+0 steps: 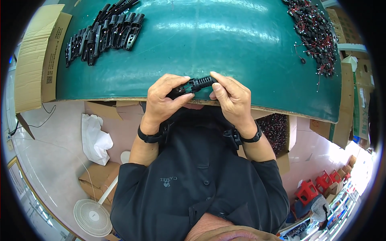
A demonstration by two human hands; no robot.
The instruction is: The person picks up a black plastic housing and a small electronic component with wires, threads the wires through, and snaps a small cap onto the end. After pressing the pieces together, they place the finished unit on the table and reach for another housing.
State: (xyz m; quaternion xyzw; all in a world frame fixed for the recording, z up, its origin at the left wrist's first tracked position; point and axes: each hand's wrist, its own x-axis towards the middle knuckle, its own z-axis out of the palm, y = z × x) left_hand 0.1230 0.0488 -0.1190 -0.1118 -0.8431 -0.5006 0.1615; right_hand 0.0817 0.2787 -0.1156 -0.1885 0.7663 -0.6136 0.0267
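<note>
At the counter (189, 48), left hand (164, 98) and right hand (233, 96) grip a black part (200, 83), seemingly fitting it; the next move needs steady alignment.

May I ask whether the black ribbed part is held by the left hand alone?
No, the left hand grips one end of the black ribbed part while the right hand holds its other end.
</note>
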